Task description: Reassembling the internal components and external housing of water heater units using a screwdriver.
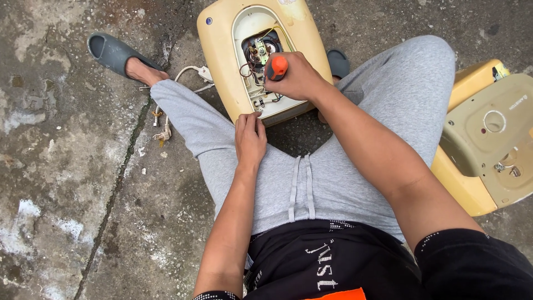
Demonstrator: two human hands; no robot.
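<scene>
Black shirt: closest to the lens, low in the frame, with an orange patch at the bottom edge.
Grey trousers: knees spread wide, the person sat low over the concrete floor.
Right hand: fist wrapped tight round an orange-handled screwdriver — only the handle's end showed above the knuckles, the shaft was hidden behind the hand.
Screwdriver position: buried in the closed fingers, aimed down into the open recess of the yellow water heater.
Recess: coloured wiring and small metal fittings lay exposed, just beside the right knuckles.
Left hand: fingers curled loosely, fingertips pressed on the heater's near rim — gripping nothing, just touching the casing.
Heater: stood between the knees, tilted toward the person.
White cable: trailed off the heater's left side over the floor.
Grey slipper: on the foot at upper left.
Second yellow casing: off to the right, well apart from both hands.
</scene>
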